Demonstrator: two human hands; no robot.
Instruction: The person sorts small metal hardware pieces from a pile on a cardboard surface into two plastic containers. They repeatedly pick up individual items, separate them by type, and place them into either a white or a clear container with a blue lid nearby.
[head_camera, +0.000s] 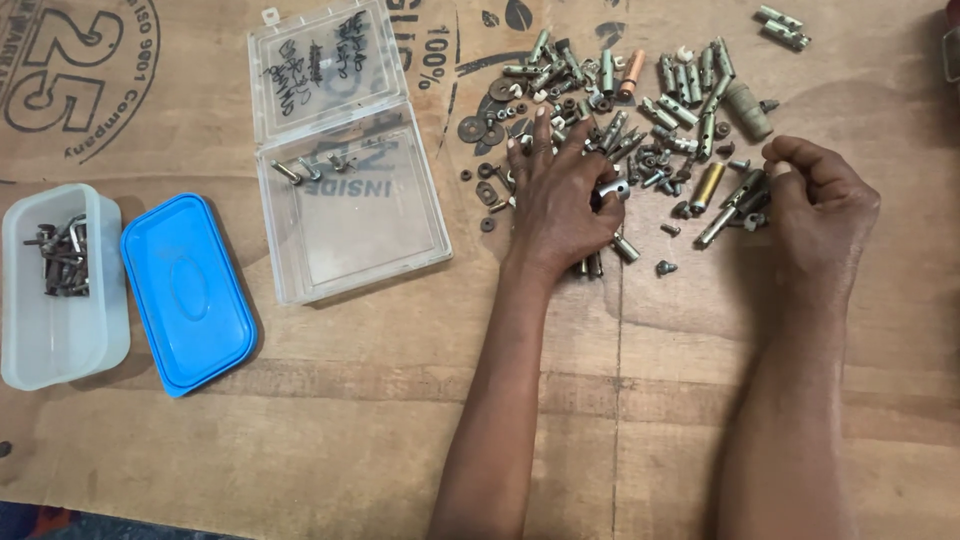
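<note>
Seen from the head camera, a sheet of brown printed cardboard covers the desk, and both bare forearms reach up from the bottom edge toward a scattered heap of small metal parts in the upper middle: screws, washers, short cylinders and pins, mostly steel grey with a few brass ones. The left hand lies palm down on the left part of the heap, its fingers spread apart and flat over the pieces, with a small shiny metal cylinder just beside its thumb side; it grips nothing that can be seen. The right hand rests at the right edge of the heap with its fingers curled together and pinched on a few small grey pieces, though exactly which piece they hold cannot be told. A brass tube lies between the two hands. Well apart to the left sits an open clear plastic case with a few screws in its tray, its lid folded back. Farther left are a blue lid and, just beside it, a translucent tub holding dark metal bits.
</note>
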